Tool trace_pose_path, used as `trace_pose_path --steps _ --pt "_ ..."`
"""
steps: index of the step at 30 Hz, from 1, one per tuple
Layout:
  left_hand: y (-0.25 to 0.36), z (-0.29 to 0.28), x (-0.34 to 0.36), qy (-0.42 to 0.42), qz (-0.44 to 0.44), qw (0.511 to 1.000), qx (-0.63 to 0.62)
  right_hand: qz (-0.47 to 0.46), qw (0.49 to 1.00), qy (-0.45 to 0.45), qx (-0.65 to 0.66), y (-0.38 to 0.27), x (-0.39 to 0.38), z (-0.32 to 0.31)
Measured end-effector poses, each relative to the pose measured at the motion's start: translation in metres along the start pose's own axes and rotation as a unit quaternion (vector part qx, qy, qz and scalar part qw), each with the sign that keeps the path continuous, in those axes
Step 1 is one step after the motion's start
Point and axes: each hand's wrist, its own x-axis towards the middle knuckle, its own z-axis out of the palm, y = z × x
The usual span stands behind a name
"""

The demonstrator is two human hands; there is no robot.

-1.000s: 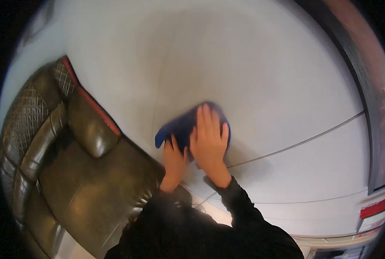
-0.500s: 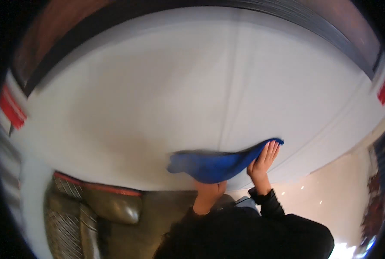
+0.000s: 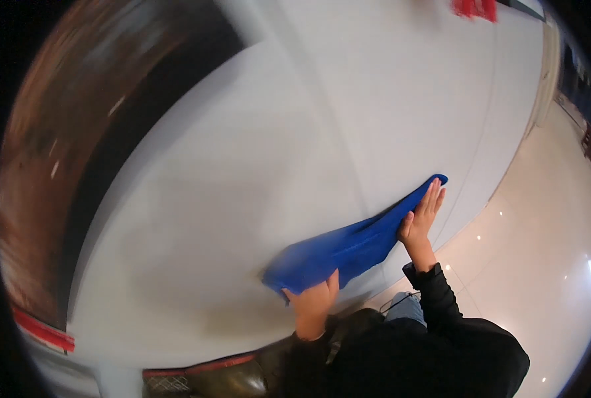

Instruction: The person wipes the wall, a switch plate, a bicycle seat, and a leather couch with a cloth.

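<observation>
A blue cloth (image 3: 348, 255) lies stretched and creased across a large, smooth white panel (image 3: 401, 113). My left hand (image 3: 314, 302) is at the cloth's near left end, its thumb showing against the fabric and most of its fingers covered by it; it appears to grip the cloth. At the narrow right end, my right hand (image 3: 422, 217) rests with straight fingers laid flat along the cloth's edge, close to the tip.
A wide dark band (image 3: 119, 159) borders the panel's far left side. Red parts (image 3: 43, 330) show at the lower left and top right. Dark, shiny padded material (image 3: 232, 377) with red trim lies along the near edge. Glossy pale floor tiles (image 3: 507, 255) are at right.
The view has turned, so the panel and dark band now slant. The cloth's right end sits higher, its left end lower, and the left thumb shows more clearly.
</observation>
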Motion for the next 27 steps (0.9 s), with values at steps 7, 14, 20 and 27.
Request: trace_pose_path --steps 7,14,20,27 --pt "-0.002 -0.026 0.012 0.046 0.075 0.969 0.230 0.014 0.999 -0.015 -0.025 -0.014 0.006 -0.002" --pt "-0.019 -0.043 0.057 0.053 0.067 0.992 0.097 0.095 0.989 -0.114 -0.021 -0.043 0.042 -0.003" --pt "-0.009 -0.026 0.079 0.048 0.079 0.987 0.128 0.141 0.978 -0.146 -0.041 -0.046 0.069 -0.022" --pt "-0.024 0.000 0.078 0.010 0.014 0.981 0.192 0.131 0.964 -0.220 -0.071 -0.053 0.061 -0.018"
